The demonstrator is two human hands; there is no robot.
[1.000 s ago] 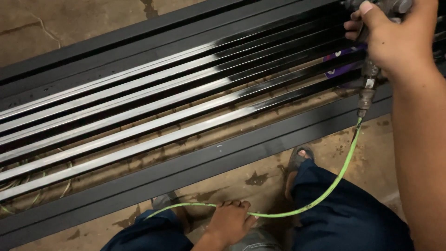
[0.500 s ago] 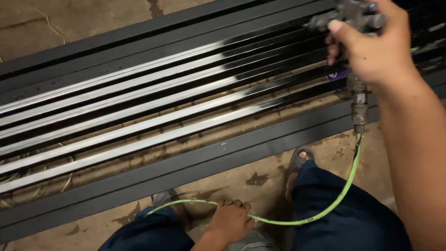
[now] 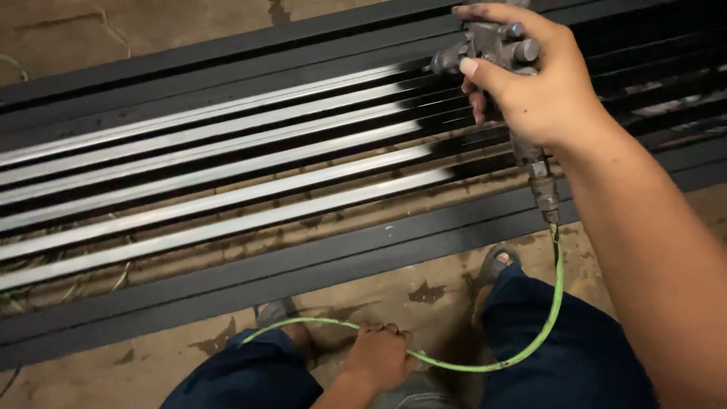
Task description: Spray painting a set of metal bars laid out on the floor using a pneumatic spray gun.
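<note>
Under my right hand (image 3: 541, 83) sits the spray gun (image 3: 496, 49), my fingers clenched round its grip, nozzle facing left toward the metal bars (image 3: 227, 163). Those bars run long from left to right, bare silver to the left of my fingers, already black beneath and to the right of them. Lower down, near my knees, my left hand (image 3: 379, 352) is closed on the green hose (image 3: 556, 303), which hangs from the gun's base. My right hand is nearer the bare stretch.
</note>
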